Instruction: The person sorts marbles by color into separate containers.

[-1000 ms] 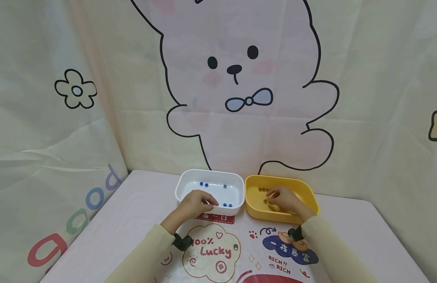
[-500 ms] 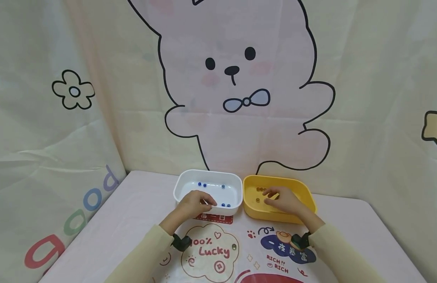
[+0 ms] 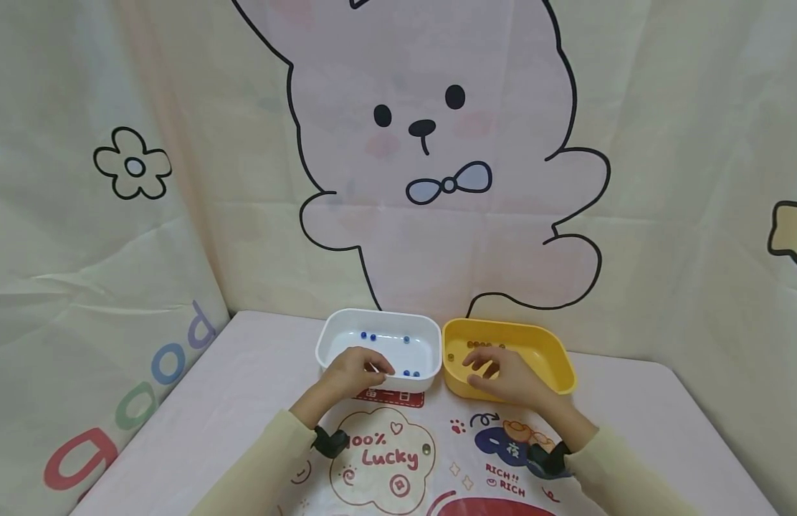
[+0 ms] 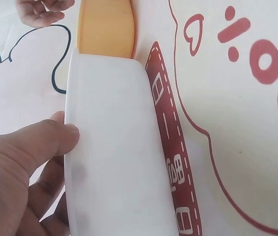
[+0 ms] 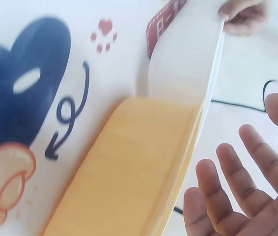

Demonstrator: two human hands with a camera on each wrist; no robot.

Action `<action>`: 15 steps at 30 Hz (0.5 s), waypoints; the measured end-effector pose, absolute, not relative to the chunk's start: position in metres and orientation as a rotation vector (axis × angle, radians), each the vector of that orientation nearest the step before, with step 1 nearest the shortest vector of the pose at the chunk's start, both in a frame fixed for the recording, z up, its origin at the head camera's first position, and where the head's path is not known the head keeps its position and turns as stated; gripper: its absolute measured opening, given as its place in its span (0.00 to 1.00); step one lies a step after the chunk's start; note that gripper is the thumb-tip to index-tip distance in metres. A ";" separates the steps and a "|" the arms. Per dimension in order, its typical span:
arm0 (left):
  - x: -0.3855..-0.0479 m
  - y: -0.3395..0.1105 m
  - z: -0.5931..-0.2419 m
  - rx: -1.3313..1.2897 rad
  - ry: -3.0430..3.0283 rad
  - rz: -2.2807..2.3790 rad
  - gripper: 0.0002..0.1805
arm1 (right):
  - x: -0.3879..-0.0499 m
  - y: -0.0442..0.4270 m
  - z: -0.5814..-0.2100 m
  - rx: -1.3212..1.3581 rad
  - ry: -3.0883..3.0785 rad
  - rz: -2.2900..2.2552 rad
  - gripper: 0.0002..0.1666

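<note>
My left hand (image 3: 356, 370) grips the near rim of a white plastic tub (image 4: 114, 137), its thumb on the rim and its other fingers behind it. Several small blue beads (image 3: 406, 340) lie apart on that tub's floor. Over the near side of a yellow plastic tub (image 5: 124, 162) hovers my right hand (image 3: 507, 374), fingers spread and slightly bent, with nothing held between them. Several amber beads (image 3: 476, 345) sit in a row toward the back of the yellow tub. One more amber bead (image 3: 451, 357) lies near its left wall. The right hand hides part of that floor.
The two tubs stand side by side at the back of the table (image 3: 269, 373), near a hanging cloth (image 3: 256, 251) with a cartoon animal. A small greenish bead (image 3: 426, 449) lies on the printed table cover in front of the white tub.
My right hand has shifted left and toward me, and its fingers have spread. The single amber bead has rolled left across the yellow tub. My left hand stays on the white tub's rim.
</note>
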State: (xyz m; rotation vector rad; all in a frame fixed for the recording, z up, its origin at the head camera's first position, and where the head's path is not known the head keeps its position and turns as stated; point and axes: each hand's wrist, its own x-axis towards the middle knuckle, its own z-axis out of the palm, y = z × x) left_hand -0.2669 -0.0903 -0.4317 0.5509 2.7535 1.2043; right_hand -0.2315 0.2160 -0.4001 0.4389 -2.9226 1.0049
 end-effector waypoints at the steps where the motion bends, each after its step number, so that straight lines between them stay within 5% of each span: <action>1: -0.267 -0.090 -0.432 0.552 2.753 1.204 0.06 | -0.229 0.214 -0.400 0.442 -2.920 1.014 0.15; 15: -0.268 -0.091 -0.432 0.533 2.748 1.205 0.06 | -0.201 0.184 -0.415 0.576 -2.966 1.302 0.14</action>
